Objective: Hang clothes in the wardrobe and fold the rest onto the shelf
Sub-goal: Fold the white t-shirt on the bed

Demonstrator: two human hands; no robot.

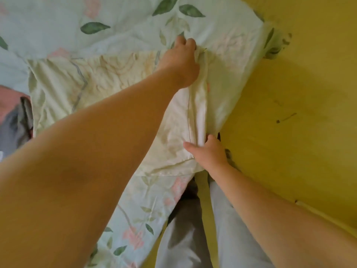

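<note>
A pale cream cloth (108, 82) with a faint print lies spread on the bed, one side folded over into a thick white edge (199, 115). My left hand (181, 60) reaches far forward and grips the far end of that folded edge, fingers curled into the fabric. My right hand (207, 151) pinches the near end of the same edge close to the bed's side, thumb on top.
The bed carries a light green sheet (119, 20) with leaves and pink flowers. Grey and pink clothing (13, 120) lies at the left edge. A yellow floor (299, 113) runs along the right. My legs in grey trousers (193, 238) stand against the bed.
</note>
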